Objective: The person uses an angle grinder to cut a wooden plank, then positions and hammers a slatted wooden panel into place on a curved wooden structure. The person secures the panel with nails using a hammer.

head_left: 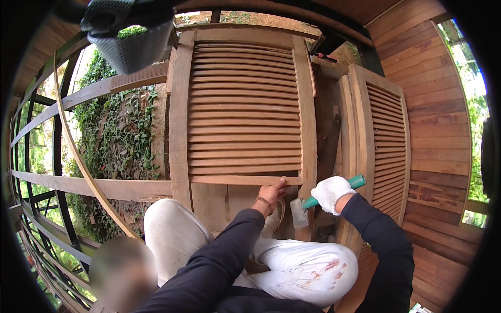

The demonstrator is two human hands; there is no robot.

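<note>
A louvred wooden shutter panel [179, 115] lies in front of me, its frame filled with several horizontal slats. My left hand [272, 194], bare and with a beaded bracelet at the wrist, grips the right end of the lowest slat [229, 180], close to the frame's right stile. Just right of it, my right hand [332, 195] in a white knit glove is closed round the green handle of a mallet [299, 213]. The mallet's pale, worn head points down-left over the right stile. Below the lowest slat the frame is open, with boards showing through.
A second louvred shutter [389, 130] stands to the right, beside a plank wall [433, 104]. Left are curved-looking beams [120, 188], a long thin wood strip [78, 151] and leafy ground plants [112, 125]. A grey woven basket-like object [133, 49] is at the upper left.
</note>
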